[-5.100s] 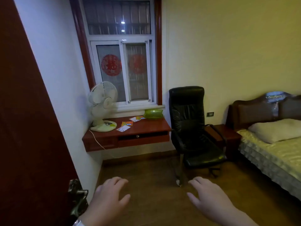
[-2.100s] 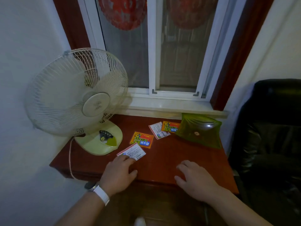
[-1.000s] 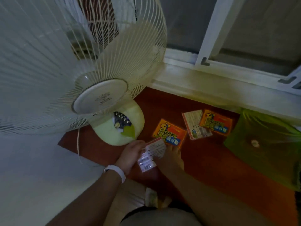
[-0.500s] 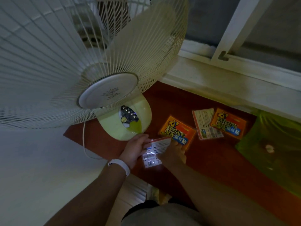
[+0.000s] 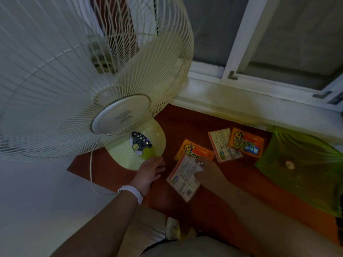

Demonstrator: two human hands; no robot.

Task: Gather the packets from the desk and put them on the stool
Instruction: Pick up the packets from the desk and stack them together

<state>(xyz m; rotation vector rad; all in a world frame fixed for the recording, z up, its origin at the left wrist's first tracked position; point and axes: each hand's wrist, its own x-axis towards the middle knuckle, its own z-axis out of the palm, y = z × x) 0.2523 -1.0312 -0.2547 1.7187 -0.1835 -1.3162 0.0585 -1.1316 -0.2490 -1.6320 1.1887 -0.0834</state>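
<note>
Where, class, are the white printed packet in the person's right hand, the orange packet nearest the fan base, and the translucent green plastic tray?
white printed packet (image 5: pixel 182 179): head view, its printed face.
orange packet (image 5: pixel 199 151): head view, its uncovered upper face.
green plastic tray (image 5: pixel 304 164): head view, its inner wall.

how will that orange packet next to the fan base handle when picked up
The orange packet looks thin and flat, so probably light and bendy. Lying flush on the desk, its edge may be hard to lift. The white packet in the right hand overlaps it.
</note>
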